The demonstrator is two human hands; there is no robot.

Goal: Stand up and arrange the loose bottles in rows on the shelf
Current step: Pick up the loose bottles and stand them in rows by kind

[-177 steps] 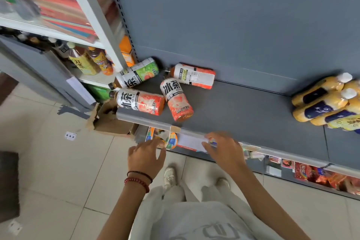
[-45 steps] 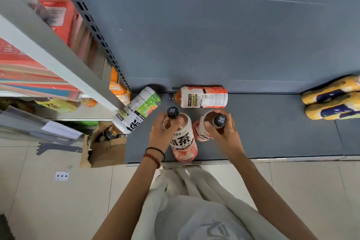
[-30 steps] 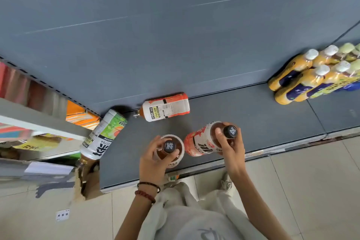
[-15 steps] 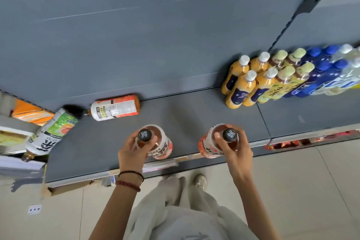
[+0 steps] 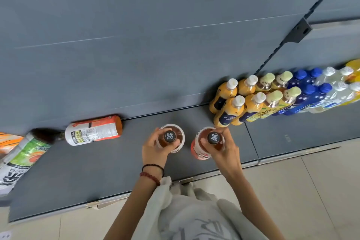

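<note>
Left grip [image 5: 155, 149] clamps the left bottle [image 5: 169, 136], right grip [image 5: 224, 151] the right bottle [image 5: 213, 138]. Both have shifted rightward, the latter now just beside the yellow rows [image 5: 227, 115]. Bare shelf [image 5: 87, 171] lies open leftward.

one wide-angle camera on the person's head looks steeply down onto the grey shelf [image 5: 87, 171] and tiled floor [image 5: 311, 191]. it sits near, almost straight above the shelf's front edge.

Two black-capped tea bottles [image 5: 170, 136] upright on grey shelf [image 5: 97, 171], orange-label bottle [image 5: 93, 130], green-label bottle [image 5: 25, 154] lying left
</note>
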